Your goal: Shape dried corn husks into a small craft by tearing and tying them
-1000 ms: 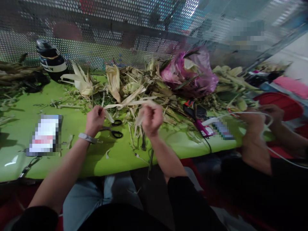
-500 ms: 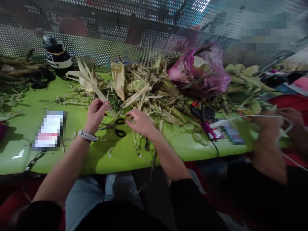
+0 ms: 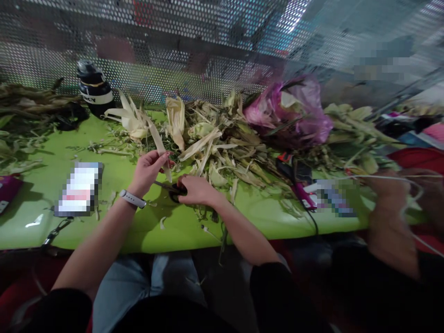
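Between the thumb and fingers of my left hand [image 3: 147,172] is a pale strip of corn husk [image 3: 156,136], its long end pointing up and away. My right hand [image 3: 197,189] has its fingers closed on the black handles of a pair of scissors [image 3: 163,185]. The blades point left, just below my left fingers. My right hand hides part of the handles. Behind both hands spreads a heap of dried corn husks [image 3: 239,155]. A cupped husk [image 3: 175,119] stands up out of it.
A dark bottle [image 3: 97,95] stands at the back left. On the green tabletop [image 3: 138,231] a phone [image 3: 79,188] lies to the left, on a strap. A pink plastic bag [image 3: 294,113] sits behind the heap. Right of me, another person's hands [image 3: 390,185] hold a white cord.
My right hand has come down and left onto the scissors, which lay loose on the table before, and taken hold of their handles. My left hand still holds the husk strip.
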`<state>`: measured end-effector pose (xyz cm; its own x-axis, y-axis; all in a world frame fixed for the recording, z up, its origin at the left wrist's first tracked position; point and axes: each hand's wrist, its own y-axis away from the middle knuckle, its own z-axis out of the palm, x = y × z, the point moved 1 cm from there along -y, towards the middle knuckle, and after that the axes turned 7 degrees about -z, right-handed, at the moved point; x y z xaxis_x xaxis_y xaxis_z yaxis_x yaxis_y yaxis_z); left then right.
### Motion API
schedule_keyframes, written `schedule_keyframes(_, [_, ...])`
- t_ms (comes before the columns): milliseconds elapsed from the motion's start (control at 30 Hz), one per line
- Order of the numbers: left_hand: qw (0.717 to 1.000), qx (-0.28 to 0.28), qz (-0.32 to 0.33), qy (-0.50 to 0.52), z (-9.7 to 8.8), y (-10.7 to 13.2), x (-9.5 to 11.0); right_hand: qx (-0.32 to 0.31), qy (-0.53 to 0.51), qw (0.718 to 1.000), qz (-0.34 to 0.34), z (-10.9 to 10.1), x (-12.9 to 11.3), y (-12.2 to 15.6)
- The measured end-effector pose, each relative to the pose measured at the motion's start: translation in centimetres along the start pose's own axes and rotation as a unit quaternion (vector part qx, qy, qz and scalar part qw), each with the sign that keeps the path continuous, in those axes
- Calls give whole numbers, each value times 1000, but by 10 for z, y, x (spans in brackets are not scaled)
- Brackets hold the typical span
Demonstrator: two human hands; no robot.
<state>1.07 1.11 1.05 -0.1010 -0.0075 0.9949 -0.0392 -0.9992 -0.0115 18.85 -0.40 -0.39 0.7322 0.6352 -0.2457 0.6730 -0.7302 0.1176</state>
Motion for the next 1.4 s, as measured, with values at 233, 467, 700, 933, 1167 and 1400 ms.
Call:
schedule_keyframes(233, [998, 42, 30, 33, -9, -4, 5, -53, -58, 997, 3, -8, 14, 12])
schedule_keyframes(467, [998, 24, 48, 30, -10, -4, 7, -59, -67, 996, 24, -10, 18, 17])
schedule_keyframes(700, [999, 5, 21, 39, -9, -4, 5, 32, -355, 931, 77, -32, 54, 39])
schedule_keyframes(933, [999, -52, 1, 7, -5, 2, 8, 210, -474, 852, 78, -44, 68, 44])
schedule_keyframes(1167, [995, -72, -34, -51, -3, 4, 10, 176, -485, 855, 48, -44, 58, 36])
schedule_keyframes(1400, [985, -111, -51, -121, 1, 7, 12, 167, -470, 867, 18, -43, 65, 39])
